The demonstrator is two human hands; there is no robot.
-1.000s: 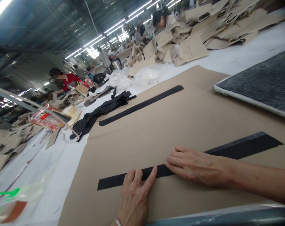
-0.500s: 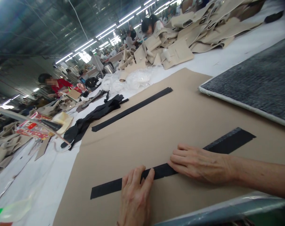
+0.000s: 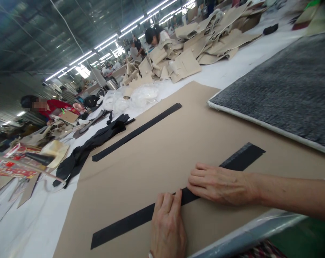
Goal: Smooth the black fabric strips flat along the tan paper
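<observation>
A long black strip [image 3: 122,224] lies across a large tan sheet [image 3: 124,179]. My left hand [image 3: 167,222] is closed at the middle of the strip, thumb and fingers pinching its edge. Just to the right, my right hand [image 3: 221,184] presses the same strip with its fingers held together, covering part of it. Beyond that hand the strip's far end widens and shows a shiny band along its upper edge. Farther up the sheet, a narrower black strip [image 3: 138,134] lies flat, touched by neither hand.
A dark grey textured board [image 3: 280,89] with a pale edge covers the sheet's right side. Crumpled black strips [image 3: 89,145] lie left. Clear plastic [image 3: 143,96] and a heap of tan pieces [image 3: 186,61] sit behind. A person in red [image 3: 55,107] works at the far left.
My left hand has slid right along the strip, closer to my right hand, and its thumb and fingers have drawn together. The whole view has shifted somewhat.
</observation>
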